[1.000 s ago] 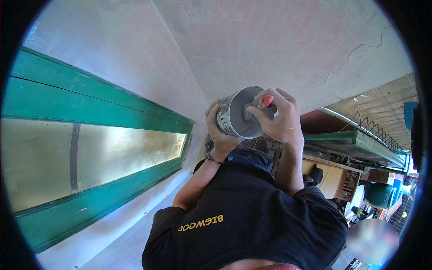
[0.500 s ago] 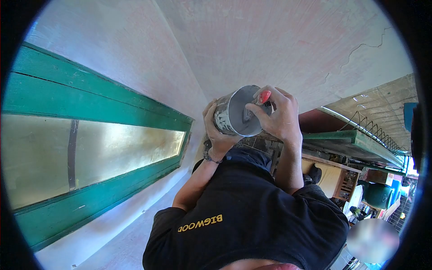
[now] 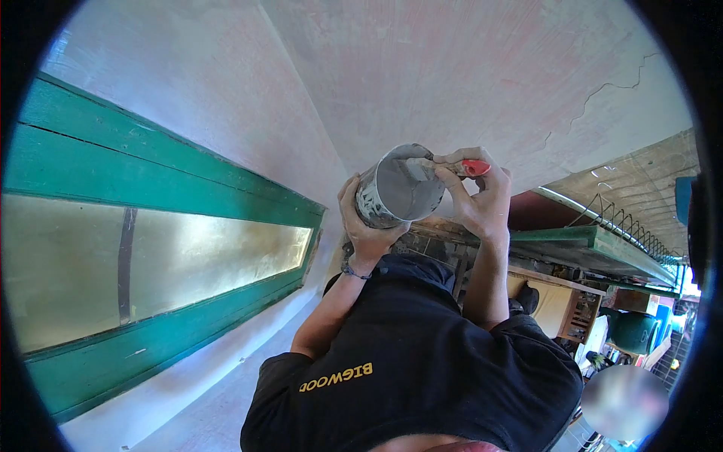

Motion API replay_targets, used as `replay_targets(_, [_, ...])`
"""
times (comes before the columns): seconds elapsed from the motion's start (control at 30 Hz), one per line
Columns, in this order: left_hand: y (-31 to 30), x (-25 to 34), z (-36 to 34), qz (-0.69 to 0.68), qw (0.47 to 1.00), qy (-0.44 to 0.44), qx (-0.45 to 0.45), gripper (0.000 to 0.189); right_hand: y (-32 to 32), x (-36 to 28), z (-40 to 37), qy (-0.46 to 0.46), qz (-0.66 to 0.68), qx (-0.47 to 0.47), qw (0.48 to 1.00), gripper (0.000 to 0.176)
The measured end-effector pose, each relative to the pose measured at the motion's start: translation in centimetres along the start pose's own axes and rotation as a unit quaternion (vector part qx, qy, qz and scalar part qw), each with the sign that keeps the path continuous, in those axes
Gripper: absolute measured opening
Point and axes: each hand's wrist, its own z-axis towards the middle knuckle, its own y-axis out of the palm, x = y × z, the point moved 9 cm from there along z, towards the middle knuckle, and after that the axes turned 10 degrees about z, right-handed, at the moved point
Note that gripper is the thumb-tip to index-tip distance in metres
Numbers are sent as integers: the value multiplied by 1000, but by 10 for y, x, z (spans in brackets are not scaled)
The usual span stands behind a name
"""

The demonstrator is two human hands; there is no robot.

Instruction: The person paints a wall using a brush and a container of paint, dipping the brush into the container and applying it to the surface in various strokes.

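My left hand (image 3: 364, 230) is wrapped round the outside of a round metal can (image 3: 370, 200), whose wall is smeared with grey and dark stains. The can is tilted so its mouth faces up and to the right, and thin grey paint-like liquid (image 3: 398, 197) shows inside. My right hand (image 3: 483, 205) pinches a paintbrush (image 3: 448, 169) by its handle, which has a red end. The brush head, coated grey, lies across the upper rim at the can's mouth. Both hands look dusted with grey.
A pale, streaky wall (image 3: 422, 68) with a corner rises right beyond the can. On the left is a green-framed window (image 3: 173, 169) with cloudy glass. A green shelf (image 3: 572, 239) with a wire rack juts out at the right, above a wooden cabinet (image 3: 546, 301) and clutter.
The paintbrush has come up from deep inside the can to its rim. My right hand has shifted slightly right and turned the handle sideways, while my left hand keeps holding the can.
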Motion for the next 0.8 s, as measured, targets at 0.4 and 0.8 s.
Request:
replay_targets(0.4, [-3,5,9,42,999,18,0,111,-6,10,-1,0,136,52,989,19])
replay_targets(0.8, [7,8,11,23,998,52,-24,112,-33,26,-15,13,150,210,966,24])
